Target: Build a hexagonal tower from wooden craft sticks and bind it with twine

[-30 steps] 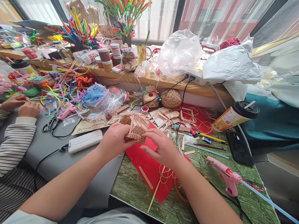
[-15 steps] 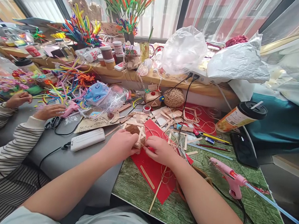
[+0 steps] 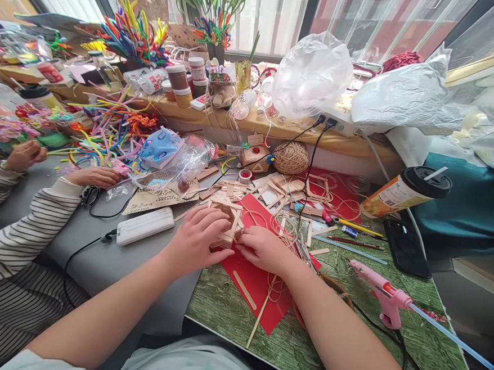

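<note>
Wooden-stick box [image 3: 231, 234] between left hand [image 3: 196, 238] and right hand [image 3: 261, 249]

One green wood-grain tabletop [image 3: 207, 303] fills the lower right. Two red sheets [image 3: 273, 308] lie on it, one near, one farther back. Two hands are at the single box: the left is spread, fingers over the box's left side, thumb held apart; the right is curled, fingertips at the box's right corner, and whether they pinch anything cannot be told. The box sits by the near sheet's upper left; whether it rests there or is held up is unclear. Right of it are one pink glue gun [image 3: 381, 290], one lidded cup [image 3: 385, 193] and, just beside the cup, one black phone [image 3: 407, 248]. Left lies one white oblong device [image 3: 145, 227]. Behind sits one twine ball [image 3: 292, 157]. Smallest: one yellow pencil [image 3: 360, 228] and one loose stick [image 3: 244, 290] on the near sheet.
</note>
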Demonstrator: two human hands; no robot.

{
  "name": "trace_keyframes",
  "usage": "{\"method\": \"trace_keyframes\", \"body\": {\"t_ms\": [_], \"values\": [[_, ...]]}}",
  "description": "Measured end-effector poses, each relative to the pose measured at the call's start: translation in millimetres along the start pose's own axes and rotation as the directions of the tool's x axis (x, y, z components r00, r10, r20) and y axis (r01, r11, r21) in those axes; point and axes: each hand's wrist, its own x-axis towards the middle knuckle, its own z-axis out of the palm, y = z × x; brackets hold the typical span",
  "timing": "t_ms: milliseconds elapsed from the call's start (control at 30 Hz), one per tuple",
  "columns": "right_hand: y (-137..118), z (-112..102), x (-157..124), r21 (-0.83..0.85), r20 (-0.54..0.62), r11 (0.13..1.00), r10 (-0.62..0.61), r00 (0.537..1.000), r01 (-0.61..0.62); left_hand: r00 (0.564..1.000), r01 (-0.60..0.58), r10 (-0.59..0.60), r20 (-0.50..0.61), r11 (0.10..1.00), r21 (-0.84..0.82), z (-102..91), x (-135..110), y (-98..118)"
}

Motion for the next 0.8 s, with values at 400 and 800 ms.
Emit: {"method": "trace_keyframes", "body": {"t_ms": [400, 800], "values": [[7.5, 8.7, 0.9, 0.108, -0.025, 0.993, 0.05, 0.998, -0.047, 0.917, 0.328, -0.398, 0.028, 0.713, -0.619, 37.9, -51.6, -46.4], [11.0, 11.0, 2.1, 0.156, -0.059, 0.984, 0.095, 0.994, -0.085, 0.867, 0.483, -0.464, 0.182, 0.694, -0.533, 24.2, -23.9, -45.8]]}}
